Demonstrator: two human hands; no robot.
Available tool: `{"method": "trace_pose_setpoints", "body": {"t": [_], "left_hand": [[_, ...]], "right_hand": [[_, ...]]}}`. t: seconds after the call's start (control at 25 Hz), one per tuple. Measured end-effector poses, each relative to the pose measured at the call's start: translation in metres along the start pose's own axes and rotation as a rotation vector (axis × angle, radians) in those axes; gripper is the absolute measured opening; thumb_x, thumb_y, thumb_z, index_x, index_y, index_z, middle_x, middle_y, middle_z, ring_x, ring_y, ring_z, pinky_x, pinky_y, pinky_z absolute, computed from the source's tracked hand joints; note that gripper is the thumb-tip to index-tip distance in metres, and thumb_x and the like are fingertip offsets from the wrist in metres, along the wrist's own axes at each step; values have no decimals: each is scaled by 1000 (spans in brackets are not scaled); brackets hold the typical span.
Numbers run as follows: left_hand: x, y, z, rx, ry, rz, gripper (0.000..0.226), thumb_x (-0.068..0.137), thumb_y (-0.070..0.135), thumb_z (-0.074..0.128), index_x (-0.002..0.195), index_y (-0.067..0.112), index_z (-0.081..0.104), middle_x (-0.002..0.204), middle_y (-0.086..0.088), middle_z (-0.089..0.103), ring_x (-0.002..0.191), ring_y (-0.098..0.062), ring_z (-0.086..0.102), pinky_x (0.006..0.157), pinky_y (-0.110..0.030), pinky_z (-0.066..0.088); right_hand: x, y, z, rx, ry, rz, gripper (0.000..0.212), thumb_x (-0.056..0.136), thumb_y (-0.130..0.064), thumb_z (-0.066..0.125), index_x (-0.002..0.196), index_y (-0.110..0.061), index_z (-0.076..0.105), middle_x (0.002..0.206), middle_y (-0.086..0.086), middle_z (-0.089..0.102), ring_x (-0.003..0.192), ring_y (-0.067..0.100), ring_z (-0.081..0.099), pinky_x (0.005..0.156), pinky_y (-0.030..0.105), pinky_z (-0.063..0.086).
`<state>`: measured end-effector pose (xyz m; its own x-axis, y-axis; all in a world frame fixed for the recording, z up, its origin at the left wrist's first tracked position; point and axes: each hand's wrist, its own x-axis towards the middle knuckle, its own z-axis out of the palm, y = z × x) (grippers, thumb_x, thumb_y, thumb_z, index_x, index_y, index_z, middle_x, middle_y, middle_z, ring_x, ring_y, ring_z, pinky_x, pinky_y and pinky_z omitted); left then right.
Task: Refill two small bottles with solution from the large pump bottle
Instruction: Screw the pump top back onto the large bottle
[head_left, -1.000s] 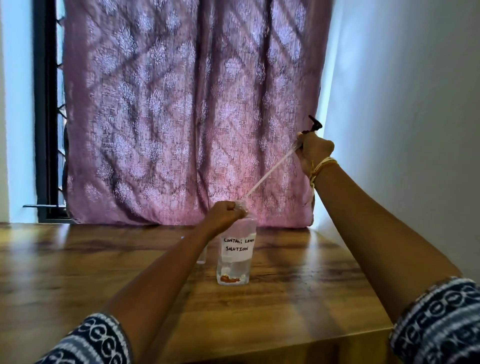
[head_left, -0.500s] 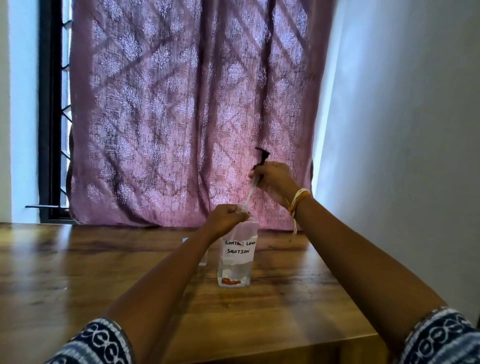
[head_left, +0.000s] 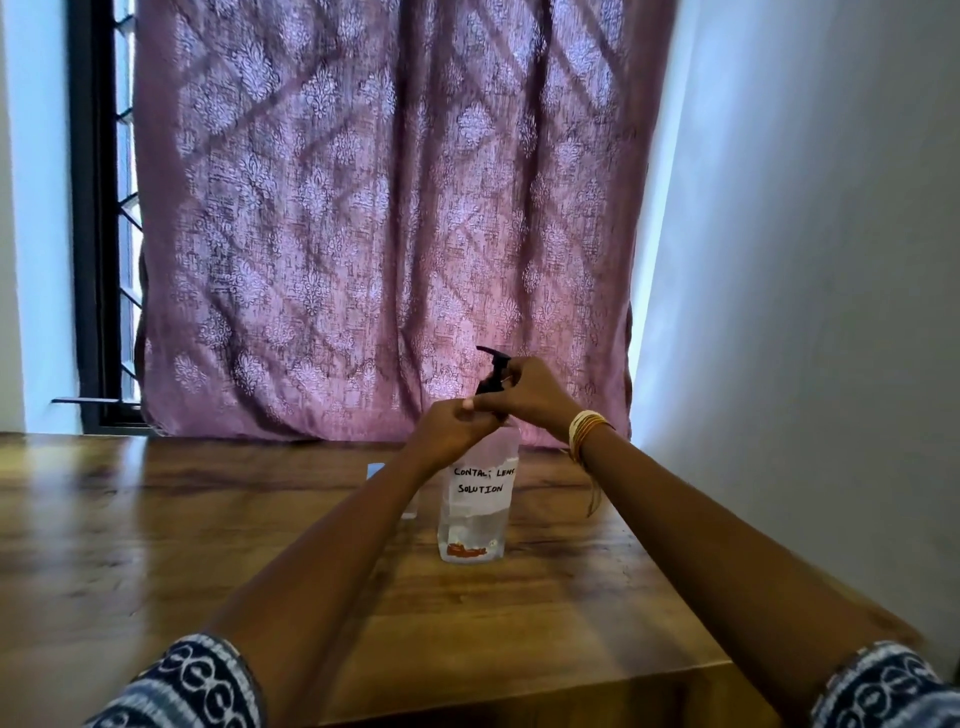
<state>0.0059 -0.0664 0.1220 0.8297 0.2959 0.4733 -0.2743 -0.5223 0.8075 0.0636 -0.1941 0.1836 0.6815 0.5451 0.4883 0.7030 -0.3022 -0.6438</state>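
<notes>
The large clear pump bottle (head_left: 475, 512), labelled "CONTACT LENS SOLUTION", stands upright on the wooden table (head_left: 156, 545) with a little liquid at its bottom. My left hand (head_left: 449, 431) grips its neck. My right hand (head_left: 530, 389) holds the black pump head (head_left: 492, 371), which sits on top of the bottle neck. A small clear bottle (head_left: 387, 488) stands just behind my left forearm and is mostly hidden. A second small bottle is not visible.
A mauve patterned curtain (head_left: 384, 218) hangs behind the table. A white wall (head_left: 805, 312) runs along the right side. The table's front edge (head_left: 519, 696) is near my elbows. A window frame (head_left: 96, 234) is at the far left.
My right hand has lowered the pump head from up at the right down onto the bottle neck, its tube sliding into the bottle. My left hand has stayed on the neck.
</notes>
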Motion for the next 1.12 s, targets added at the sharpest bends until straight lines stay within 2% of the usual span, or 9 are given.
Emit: {"method": "trace_pose_setpoints", "body": {"t": [0.16,0.28,0.36,0.48,0.64,0.76,0.88,1.0,1.12], "left_hand": [[0,0,0,36,25,52,36,85,39,67,104,8,72,90,-11,73,80,-22,67,68,-29,50],[0,-2,0,32,39,58,36,83,40,69,102,10,73,90,-9,74,81,-21,68,73,-32,53],[0,-3,0,20,33,47,35,83,39,70,103,10,71,93,-9,74,83,-22,69,76,-37,55],[0,-4,0,25,27,38,38,82,39,70,106,10,68,90,-6,73,83,-21,70,74,-37,56],[0,-6,-1,10,28,2,37,79,40,72,102,11,68,88,-4,74,83,-23,71,76,-40,56],[-1,-6,0,-25,29,26,41,73,46,73,98,13,71,90,-7,75,84,-23,71,78,-43,58],[-2,-7,1,-43,42,19,56,61,56,73,97,13,72,92,-9,76,85,-23,72,76,-40,58],[-1,-9,1,-42,40,38,41,72,42,76,99,12,72,92,-9,76,83,-21,72,73,-37,58],[-1,-7,1,-64,55,28,29,78,29,75,99,10,70,88,-7,74,75,-15,69,66,-28,54]], "right_hand": [[2,2,7,282,-117,53,14,84,-6,70,94,-1,62,84,6,61,82,18,58,68,22,53],[2,12,4,458,-82,19,26,84,14,57,110,12,62,102,17,66,96,26,64,84,32,58],[0,17,5,323,-4,-62,21,79,1,73,100,3,69,93,18,71,87,26,69,83,36,58],[0,14,13,130,162,-46,32,68,-23,88,68,-15,56,59,1,55,54,12,51,58,26,45],[5,7,26,-18,212,2,46,67,-40,86,75,-14,49,68,-2,49,60,12,48,58,23,40],[3,7,19,296,-32,37,28,81,-7,74,104,-1,59,94,9,61,90,24,61,82,33,54],[-1,16,5,398,-107,-48,27,81,11,66,106,2,65,104,18,68,97,27,67,95,41,56],[-1,12,10,119,88,-51,34,68,-16,87,89,-6,63,82,10,66,74,21,63,74,39,57],[1,5,25,5,139,2,48,67,-33,87,79,-14,45,70,-2,45,62,12,44,58,27,41]]}}
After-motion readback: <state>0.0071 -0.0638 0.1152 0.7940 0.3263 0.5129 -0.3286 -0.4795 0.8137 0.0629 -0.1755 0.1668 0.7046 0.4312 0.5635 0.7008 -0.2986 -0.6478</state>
